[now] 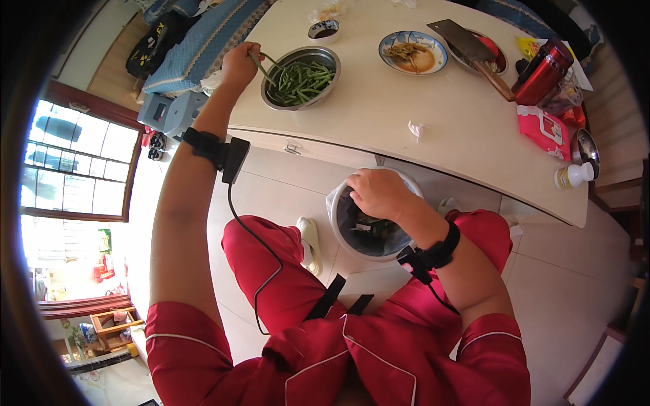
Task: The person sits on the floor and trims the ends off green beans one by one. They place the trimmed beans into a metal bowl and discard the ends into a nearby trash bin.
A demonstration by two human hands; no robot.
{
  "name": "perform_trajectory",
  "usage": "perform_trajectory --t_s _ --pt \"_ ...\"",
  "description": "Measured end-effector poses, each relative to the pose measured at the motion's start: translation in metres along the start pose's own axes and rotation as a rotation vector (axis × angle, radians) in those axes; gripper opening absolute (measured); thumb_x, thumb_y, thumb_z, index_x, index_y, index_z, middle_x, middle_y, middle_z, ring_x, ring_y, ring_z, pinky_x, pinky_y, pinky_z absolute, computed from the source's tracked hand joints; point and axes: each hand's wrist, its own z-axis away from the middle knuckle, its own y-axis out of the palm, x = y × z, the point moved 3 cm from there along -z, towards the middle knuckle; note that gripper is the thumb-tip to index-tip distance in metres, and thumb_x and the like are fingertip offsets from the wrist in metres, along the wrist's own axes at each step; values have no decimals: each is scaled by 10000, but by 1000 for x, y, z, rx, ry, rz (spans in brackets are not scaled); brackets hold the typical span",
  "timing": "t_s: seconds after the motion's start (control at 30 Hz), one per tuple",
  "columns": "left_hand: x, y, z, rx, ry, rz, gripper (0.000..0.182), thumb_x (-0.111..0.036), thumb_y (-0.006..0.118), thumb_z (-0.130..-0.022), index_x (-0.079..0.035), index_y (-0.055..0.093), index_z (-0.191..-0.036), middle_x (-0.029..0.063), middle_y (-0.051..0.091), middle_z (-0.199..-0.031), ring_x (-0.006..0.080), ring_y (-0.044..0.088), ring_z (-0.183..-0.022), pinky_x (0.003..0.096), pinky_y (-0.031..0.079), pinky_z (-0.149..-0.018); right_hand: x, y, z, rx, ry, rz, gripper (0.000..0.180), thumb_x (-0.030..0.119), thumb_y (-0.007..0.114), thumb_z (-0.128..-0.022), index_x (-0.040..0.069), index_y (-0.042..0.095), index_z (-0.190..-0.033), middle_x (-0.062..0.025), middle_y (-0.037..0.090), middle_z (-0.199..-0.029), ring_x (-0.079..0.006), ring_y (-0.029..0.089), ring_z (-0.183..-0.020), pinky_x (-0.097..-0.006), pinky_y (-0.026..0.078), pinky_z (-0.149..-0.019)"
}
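Note:
At the left edge of the table, my left hand (240, 65) pinches long green beans (263, 68), whose far ends reach over the rim of a steel bowl (337, 59). Short cut pieces of green bean (304, 81) fill much of that bowl. Lower down, my right hand (381, 193) hangs over a white waste bin (332, 215) between my knees. Its fingers are curled, and whether anything sits between them is hidden. Inside the bin, a dark liner (350, 228) surrounds a dark box-like item.
A cleaver (464, 45) rests across a bowl (500, 51) at the back right. Nearby are a plate of food scraps (414, 53), a small sauce bowl (323, 32), a red thermos (543, 71), a pink wipes pack (543, 132), a pill bottle (573, 175) and crumpled tissue (416, 130).

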Motion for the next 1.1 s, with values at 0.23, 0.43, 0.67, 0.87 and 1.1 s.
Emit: perform_trajectory --t_s 0.23,0.43,0.67,0.87,1.1 --pt "-43 -24 -7 -130 65 14 269 -272 507 -899 -38 626 -955 98 676 -783 197 668 -803 304 496 -702 -1 2 0 23 9 7 143 164 522 -779 48 599 -806 -113 619 -813 -306 614 -757 -405 503 -650" --pt "-69 -48 -11 -217 135 -72 277 -281 509 -895 -41 633 -953 112 672 -787 211 667 -797 306 501 -699 0 -1 0 51 31 16 153 172 527 -771 45 606 -803 -129 630 -819 -316 616 -767 -411 503 -658" --pt "-85 -77 -20 -345 171 27 309 -302 508 -895 -32 639 -965 92 681 -777 177 669 -772 275 505 -688 0 -2 1 38 27 6 150 169 535 -752 42 612 -773 -138 631 -797 -322 616 -760 -415 500 -651" --pt "-100 -104 -23 -451 239 -12 318 -279 502 -913 10 620 -973 83 683 -818 121 657 -763 223 495 -698 -2 -1 0 43 32 13 147 179 542 -748 49 607 -771 -127 622 -786 -319 609 -757 -414 495 -651" --pt "-125 -133 -18 -522 308 83 334 -275 500 -907 31 629 -948 63 682 -796 129 656 -767 198 483 -701 -5 1 -1 77 33 45 177 217 541 -791 50 595 -810 -116 602 -801 -321 594 -777 -421 489 -669"
